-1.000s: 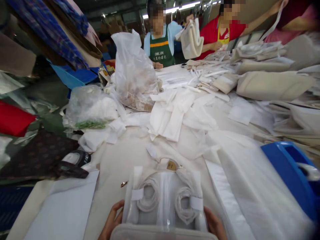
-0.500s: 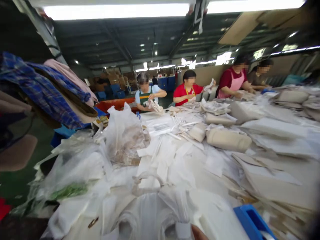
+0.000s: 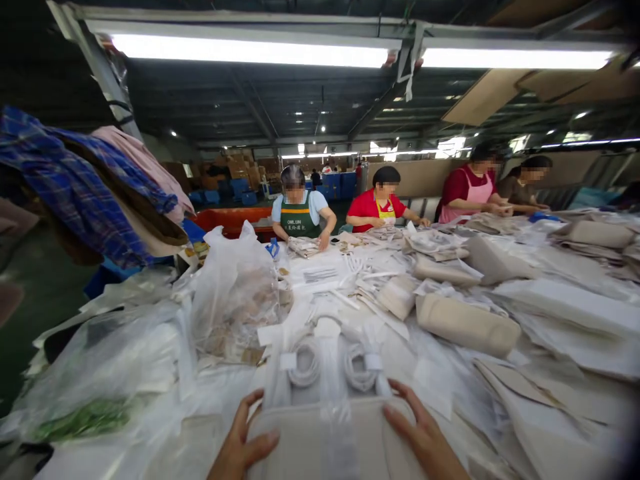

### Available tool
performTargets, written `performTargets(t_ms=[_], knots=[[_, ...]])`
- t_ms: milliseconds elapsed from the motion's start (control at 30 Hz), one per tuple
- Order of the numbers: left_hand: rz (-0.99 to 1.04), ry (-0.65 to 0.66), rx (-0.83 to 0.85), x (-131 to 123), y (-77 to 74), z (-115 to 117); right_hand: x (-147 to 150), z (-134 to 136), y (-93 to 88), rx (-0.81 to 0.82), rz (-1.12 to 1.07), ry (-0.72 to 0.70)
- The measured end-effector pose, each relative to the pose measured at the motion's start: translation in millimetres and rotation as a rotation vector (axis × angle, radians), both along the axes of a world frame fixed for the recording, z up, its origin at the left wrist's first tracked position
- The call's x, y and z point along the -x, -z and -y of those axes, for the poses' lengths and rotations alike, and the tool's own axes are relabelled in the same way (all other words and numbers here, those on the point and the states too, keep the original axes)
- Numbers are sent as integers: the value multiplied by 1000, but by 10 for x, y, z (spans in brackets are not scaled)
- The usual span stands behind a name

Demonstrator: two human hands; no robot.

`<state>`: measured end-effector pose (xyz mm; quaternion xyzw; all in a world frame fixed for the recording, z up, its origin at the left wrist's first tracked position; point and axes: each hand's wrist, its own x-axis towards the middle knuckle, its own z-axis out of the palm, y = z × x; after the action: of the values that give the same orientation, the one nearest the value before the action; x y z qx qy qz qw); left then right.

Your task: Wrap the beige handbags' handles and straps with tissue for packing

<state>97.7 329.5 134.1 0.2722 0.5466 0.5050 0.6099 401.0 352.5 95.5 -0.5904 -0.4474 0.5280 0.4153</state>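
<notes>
A beige handbag (image 3: 295, 440) with a clear plastic strip down its middle lies before me at the bottom centre. Two coiled straps (image 3: 304, 363), bound with white wrapping, rest at its far side. My left hand (image 3: 245, 437) grips the bag's left edge, thumb on the top face and fingers along the side. On the opposite edge, my right hand (image 3: 423, 427) holds it the same way. The bag's near end runs out of the picture.
Left of the bag are a crumpled clear plastic bag (image 3: 233, 293) and green material (image 3: 85, 420) under plastic. Beige bags (image 3: 465, 323) and white sheets pile up to the right. Several co-workers, one in a green apron (image 3: 300, 219), work across the table. Clothes (image 3: 100, 180) hang at left.
The bag has moved forward into view, and both my hands now show on its sides. The view has tilted upward. The red-shirted co-worker's raised hand has come down to the table.
</notes>
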Motion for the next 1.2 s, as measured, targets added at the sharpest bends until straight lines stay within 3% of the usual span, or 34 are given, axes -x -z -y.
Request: performTargets(t_ms=[133, 267, 367, 467, 600, 767, 900, 1033, 1200], knots=[[59, 90, -94, -358, -168, -1004, -231, -925, -207, -56, -33, 56], [60, 130, -267, -580, -157, -2073, -435, -1924, -185, -221, -1, 135], [82, 147, -351, -682, 39, -2830, -550, -2607, -36, -301, -36, 184], [102, 179, -353, -756, 340, -3514, -626, -3184, 174, -328, -50, 220], [133, 211, -344, -816, 791, -4190, -701, -3762, 506, -351, -28, 239], [157, 234, -354, -857, 1280, -4602, -772, -4219, 906, -398, 41, 259], [167, 231, -296, -855, 1578, -4739, -745, -4319, 1176, -374, 26, 262], [147, 232, -168, -709, 1804, -4660, -601, -4155, 1497, -293, -16, 226], [69, 227, -61, -484, 1912, -4301, -479, -3908, 1757, -204, -15, 161]])
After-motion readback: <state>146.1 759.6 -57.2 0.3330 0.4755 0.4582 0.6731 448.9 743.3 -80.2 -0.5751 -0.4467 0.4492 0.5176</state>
